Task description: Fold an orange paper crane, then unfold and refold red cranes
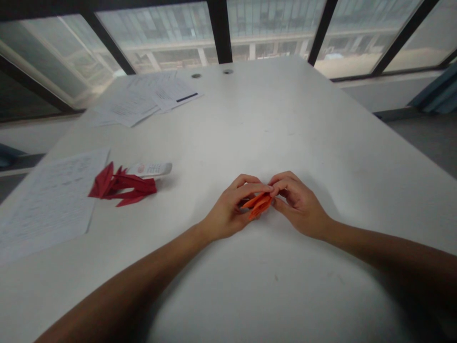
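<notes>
My left hand (pixel 228 209) and my right hand (pixel 296 205) meet above the white table (pixel 271 128), fingertips nearly touching. Between them they pinch a small piece of folded orange origami paper (pixel 256 206), which is partly hidden by my fingers. To the left lies a finished-looking red folded paper figure (pixel 123 186) with pointed flaps, well away from both hands. A white remote control (pixel 152 169) lies partly behind it.
A printed sheet (pixel 50 205) lies at the table's left side, and more printed papers (pixel 146 97) lie near the far edge. Two round grommets (pixel 210 73) sit in the tabletop there. Beyond the table stand dark-framed windows (pixel 221 28).
</notes>
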`<state>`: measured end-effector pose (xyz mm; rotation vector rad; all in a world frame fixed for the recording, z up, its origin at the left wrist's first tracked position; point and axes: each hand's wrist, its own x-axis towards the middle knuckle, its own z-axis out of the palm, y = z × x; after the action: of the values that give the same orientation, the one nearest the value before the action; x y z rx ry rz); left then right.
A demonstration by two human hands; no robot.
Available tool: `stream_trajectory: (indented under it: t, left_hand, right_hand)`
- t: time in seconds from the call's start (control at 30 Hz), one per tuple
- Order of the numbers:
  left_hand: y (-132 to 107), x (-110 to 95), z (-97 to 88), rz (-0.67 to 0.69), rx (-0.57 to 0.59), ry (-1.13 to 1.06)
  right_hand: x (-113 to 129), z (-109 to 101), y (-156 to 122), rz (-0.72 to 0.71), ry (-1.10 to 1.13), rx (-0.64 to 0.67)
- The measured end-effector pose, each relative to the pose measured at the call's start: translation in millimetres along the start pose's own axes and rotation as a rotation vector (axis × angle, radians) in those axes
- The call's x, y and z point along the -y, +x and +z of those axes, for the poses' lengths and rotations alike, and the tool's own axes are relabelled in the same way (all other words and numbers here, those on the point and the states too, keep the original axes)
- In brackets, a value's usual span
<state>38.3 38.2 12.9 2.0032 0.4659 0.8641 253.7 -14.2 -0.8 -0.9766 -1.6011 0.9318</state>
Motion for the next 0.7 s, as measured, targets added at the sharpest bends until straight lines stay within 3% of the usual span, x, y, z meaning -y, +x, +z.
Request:
stream_trajectory:
  t: [0.3,0.53,0.7]
  left_hand:
    - [-1.8,0.4,4.4,-0.068,-0.15,0.046]
    - [-3.4,0.8,5.3,-0.117,-0.176,0.034]
    - [-5.6,1.9,9.9,-0.283,-0.194,-0.178]
  right_hand:
    - [0.5,0.0,1.3,0.058,0.076,0.013]
    - [1.6,-0.3,5.6,0.17,0.266,0.035]
    - [-1.0,-1.6,5.6,0.244,0.256,0.028]
